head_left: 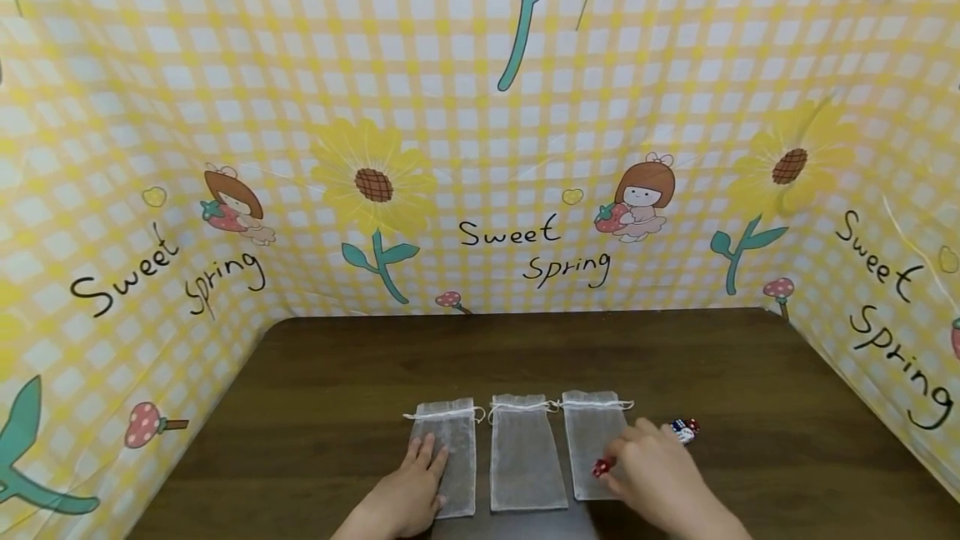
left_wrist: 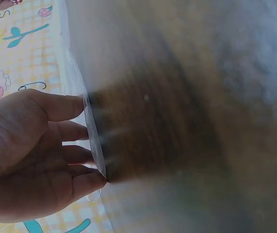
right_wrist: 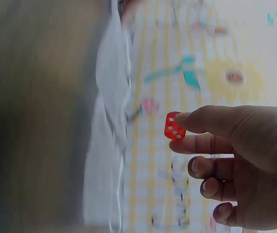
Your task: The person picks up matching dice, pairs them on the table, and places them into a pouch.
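Three white mesh drawstring pouches lie in a row: the left pouch (head_left: 459,465), the middle pouch (head_left: 527,465) and the right pouch (head_left: 583,440). My left hand (head_left: 408,486) rests on the left pouch, its fingers spread over the mesh; in the left wrist view the fingertips (left_wrist: 93,179) press at the sheer fabric. Between thumb and index finger my right hand (head_left: 654,465) pinches a red die (right_wrist: 175,127) with white dots, held over the lower part of the right pouch. The other fingers of that hand are loosely curled.
Several dice (head_left: 684,430), red, blue and white, lie on the table just beyond the right hand, which partly hides them. The dark wooden table (head_left: 360,357) is bordered at the back and sides by a yellow checked cloth (head_left: 450,123).
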### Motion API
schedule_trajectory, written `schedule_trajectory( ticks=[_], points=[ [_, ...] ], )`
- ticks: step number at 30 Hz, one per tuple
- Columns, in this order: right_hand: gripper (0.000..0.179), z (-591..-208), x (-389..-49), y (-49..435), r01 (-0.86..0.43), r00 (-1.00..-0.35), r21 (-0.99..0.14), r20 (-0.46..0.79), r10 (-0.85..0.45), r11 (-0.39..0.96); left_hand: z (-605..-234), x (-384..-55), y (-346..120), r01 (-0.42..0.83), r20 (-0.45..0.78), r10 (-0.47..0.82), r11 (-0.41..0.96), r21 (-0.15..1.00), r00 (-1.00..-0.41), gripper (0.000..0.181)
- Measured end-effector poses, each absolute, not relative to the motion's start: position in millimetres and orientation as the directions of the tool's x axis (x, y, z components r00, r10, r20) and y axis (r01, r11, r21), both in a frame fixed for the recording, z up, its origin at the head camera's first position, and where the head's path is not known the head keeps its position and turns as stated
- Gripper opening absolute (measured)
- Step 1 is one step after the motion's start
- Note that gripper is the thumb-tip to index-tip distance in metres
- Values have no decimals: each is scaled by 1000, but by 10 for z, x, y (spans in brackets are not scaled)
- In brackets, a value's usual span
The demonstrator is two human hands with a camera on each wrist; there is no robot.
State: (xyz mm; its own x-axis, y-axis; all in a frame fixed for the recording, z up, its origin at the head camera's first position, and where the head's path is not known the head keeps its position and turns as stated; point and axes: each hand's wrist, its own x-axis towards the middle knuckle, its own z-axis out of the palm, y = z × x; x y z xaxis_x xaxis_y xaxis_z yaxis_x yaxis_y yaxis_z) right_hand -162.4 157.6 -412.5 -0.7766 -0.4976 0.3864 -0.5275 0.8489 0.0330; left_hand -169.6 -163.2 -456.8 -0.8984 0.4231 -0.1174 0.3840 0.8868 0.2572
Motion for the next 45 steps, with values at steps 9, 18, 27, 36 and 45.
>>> schedule_trajectory(
  ticks=[9,18,27,36,45],
  points=[
    [20,-4337,-1499,1129,-716,-650,96,272,-710,692,-4559,-1694,-1629,376,-138,423,886,271,-896,56],
    [25,-4577,-1505,1014,-753,-509,264,348,-788,603,-4564,-1714,-1631,362,-162,417,887,287,-894,56],
    [18,-4648,-1476,972,-753,-558,248,250,-791,609,-4557,-1737,-1633,344,-203,410,892,294,-889,56],
    [20,-4489,-1534,1179,-737,-638,116,209,-742,666,-4577,-1752,-1636,335,-232,408,894,297,-883,56],
    [26,-4181,-1742,1841,-528,-826,-69,275,-492,847,-4563,-1761,-1630,317,-260,397,900,300,-880,56]
  ],
)
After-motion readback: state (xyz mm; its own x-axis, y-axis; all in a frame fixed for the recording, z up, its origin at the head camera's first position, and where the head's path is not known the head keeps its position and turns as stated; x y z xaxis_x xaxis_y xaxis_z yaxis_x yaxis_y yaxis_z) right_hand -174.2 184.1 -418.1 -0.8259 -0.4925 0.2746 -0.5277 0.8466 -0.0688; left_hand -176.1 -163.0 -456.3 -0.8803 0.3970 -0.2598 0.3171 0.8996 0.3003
